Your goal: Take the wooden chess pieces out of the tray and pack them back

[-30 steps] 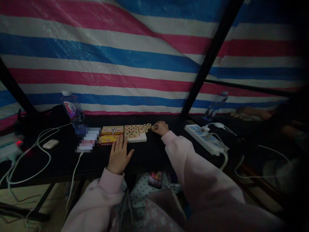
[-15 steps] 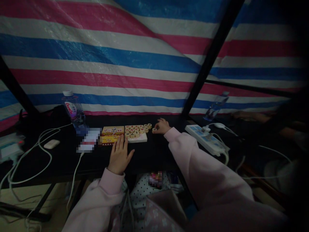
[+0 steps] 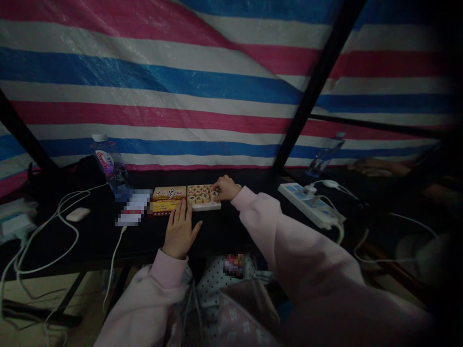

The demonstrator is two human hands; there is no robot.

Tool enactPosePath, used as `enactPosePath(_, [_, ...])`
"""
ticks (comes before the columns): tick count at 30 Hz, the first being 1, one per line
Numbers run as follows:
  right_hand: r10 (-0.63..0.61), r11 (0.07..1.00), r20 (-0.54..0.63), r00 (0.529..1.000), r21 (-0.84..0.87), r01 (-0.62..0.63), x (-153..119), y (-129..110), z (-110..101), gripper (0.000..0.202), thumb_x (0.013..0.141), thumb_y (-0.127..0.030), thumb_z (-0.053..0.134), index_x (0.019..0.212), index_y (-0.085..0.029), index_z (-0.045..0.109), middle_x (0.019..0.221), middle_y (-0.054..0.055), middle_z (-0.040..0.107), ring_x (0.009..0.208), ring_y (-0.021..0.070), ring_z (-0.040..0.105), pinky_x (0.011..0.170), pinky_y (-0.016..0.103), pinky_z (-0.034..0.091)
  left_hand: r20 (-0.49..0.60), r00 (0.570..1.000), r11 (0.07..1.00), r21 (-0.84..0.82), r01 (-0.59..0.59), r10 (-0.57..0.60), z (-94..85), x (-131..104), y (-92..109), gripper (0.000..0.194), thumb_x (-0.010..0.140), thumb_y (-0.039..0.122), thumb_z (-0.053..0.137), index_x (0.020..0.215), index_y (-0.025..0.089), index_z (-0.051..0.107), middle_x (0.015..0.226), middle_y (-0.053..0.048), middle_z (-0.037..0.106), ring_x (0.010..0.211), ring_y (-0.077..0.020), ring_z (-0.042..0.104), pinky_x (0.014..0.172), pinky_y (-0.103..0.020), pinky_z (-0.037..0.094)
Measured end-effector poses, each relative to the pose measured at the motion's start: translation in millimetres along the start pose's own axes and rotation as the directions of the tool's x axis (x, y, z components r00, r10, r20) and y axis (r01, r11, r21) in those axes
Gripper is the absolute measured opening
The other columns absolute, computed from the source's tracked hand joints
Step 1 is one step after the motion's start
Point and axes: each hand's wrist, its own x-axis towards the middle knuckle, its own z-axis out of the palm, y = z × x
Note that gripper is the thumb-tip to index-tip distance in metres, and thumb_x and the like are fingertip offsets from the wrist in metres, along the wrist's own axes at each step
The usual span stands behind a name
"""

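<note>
We see round, cream-coloured game pieces with red and dark signs [image 3: 197, 191] sitting in rows in a low white tray [image 3: 207, 207] on the table, packed close, maybe so they stay neat. Our right hand [image 3: 227, 187] is at the tray's right end, fingers bent down over the pieces there; we cannot tell if they pinch one. Our left hand [image 3: 180, 234] lies flat with its fingers a bit spread and the thumb out, its tips by the near edges of the tray and the yellow-and-red flat box [image 3: 168, 198], perhaps to keep both from sliding. The black flat table [image 3: 231, 231] also holds a clear plastic bottle with a white cap [image 3: 113, 171] and a long white power strip [image 3: 307, 206]. Behind hangs a shiny plastic sheet with blue, white and pink stripes [image 3: 173, 113]. The room is dim, and another person's hand [image 3: 372, 166] shows far right, too dark to read.
</note>
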Motion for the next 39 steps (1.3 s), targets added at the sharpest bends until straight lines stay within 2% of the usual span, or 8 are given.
enactPosePath(8, [-0.006, 0.998, 0.021, 1.000, -0.061, 0.008, -0.4, -6.8, 2.3, 0.033, 0.057, -0.036, 0.075, 0.088, -0.024, 0.069, 0.096, 0.007, 0.058, 0.096, 0.0256, 0.044, 0.077, 0.032, 0.035, -0.003, 1.000, 1.000, -0.013, -0.005, 0.005, 0.2, -0.1, -0.2, 0.061, 0.087, 0.046, 0.036, 0.136, 0.011, 0.034, 0.146, -0.013, 0.028, 0.133, -0.0258, 0.027, 0.107, -0.042, 0.027])
enactPosePath(13, [-0.022, 0.997, 0.007, 1.000, -0.076, 0.022, -3.2, -11.4, 0.4, 0.036, 0.057, -0.043, 0.075, 0.086, -0.023, 0.069, 0.095, 0.008, 0.058, 0.097, 0.0260, 0.043, 0.077, 0.032, 0.033, 0.014, 1.000, 1.000, -0.004, -0.009, 0.009, -1.0, 0.3, -0.2, 0.062, 0.087, 0.046, 0.037, 0.137, 0.009, 0.033, 0.146, -0.014, 0.028, 0.133, -0.0264, 0.027, 0.107, -0.042, 0.026])
enactPosePath(17, [-0.022, 0.997, -0.003, 1.000, -0.071, 0.022, -3.6, -11.7, -1.1, 0.034, 0.058, -0.042, 0.075, 0.085, -0.023, 0.069, 0.095, 0.007, 0.058, 0.097, 0.0254, 0.043, 0.078, 0.032, 0.031, 0.010, 1.000, 1.000, -0.003, -0.013, 0.013, -0.8, 0.2, -0.6, 0.062, 0.087, 0.046, 0.037, 0.136, 0.009, 0.034, 0.145, -0.015, 0.029, 0.134, -0.0263, 0.026, 0.107, -0.042, 0.026])
enactPosePath(24, [0.006, 0.997, -0.035, 0.999, -0.082, -0.009, -2.3, -10.3, 2.8, 0.036, 0.059, -0.036, 0.074, 0.092, -0.023, 0.065, 0.099, 0.007, 0.056, 0.097, 0.0253, 0.044, 0.078, 0.032, 0.030, 0.019, 1.000, 1.000, 0.003, -0.013, 0.013, -1.1, 0.4, -0.7, 0.063, 0.087, 0.046, 0.038, 0.137, 0.009, 0.032, 0.146, -0.014, 0.027, 0.133, -0.0266, 0.027, 0.107, -0.041, 0.026])
enactPosePath(29, [0.006, 0.997, -0.014, 1.000, -0.071, -0.007, -4.0, -10.0, -0.6, 0.039, 0.059, -0.037, 0.074, 0.093, -0.022, 0.064, 0.097, 0.007, 0.056, 0.097, 0.0245, 0.045, 0.079, 0.030, 0.031, 0.013, 1.000, 0.999, 0.028, -0.016, 0.016, -0.9, 0.1, 0.0, 0.061, 0.087, 0.045, 0.037, 0.136, 0.009, 0.034, 0.146, -0.014, 0.028, 0.133, -0.0267, 0.028, 0.106, -0.042, 0.027])
enactPosePath(34, [0.026, 0.999, -0.063, 0.998, 0.033, -0.024, 0.3, 16.9, -10.1, 0.045, 0.063, -0.045, 0.071, 0.100, -0.021, 0.061, 0.100, 0.008, 0.056, 0.097, 0.0236, 0.049, 0.078, 0.030, 0.036, -0.007, 1.000, 0.999, 0.040, -0.019, 0.020, 0.3, 0.1, -0.6, 0.061, 0.087, 0.047, 0.036, 0.136, 0.010, 0.034, 0.145, -0.014, 0.029, 0.132, -0.0265, 0.029, 0.105, -0.042, 0.029])
enactPosePath(39, [0.037, 0.983, -0.071, 0.997, 0.181, -0.024, 7.3, 52.0, -10.9, 0.044, 0.062, -0.025, 0.072, 0.103, -0.015, 0.058, 0.096, 0.005, 0.059, 0.079, 0.0148, 0.054, 0.067, 0.024, 0.040, -0.010, 1.000, 0.999, 0.033, -0.024, 0.024, 0.9, -0.1, -1.0, 0.061, 0.087, 0.046, 0.037, 0.136, 0.010, 0.034, 0.145, -0.014, 0.030, 0.132, -0.0265, 0.029, 0.105, -0.041, 0.029])
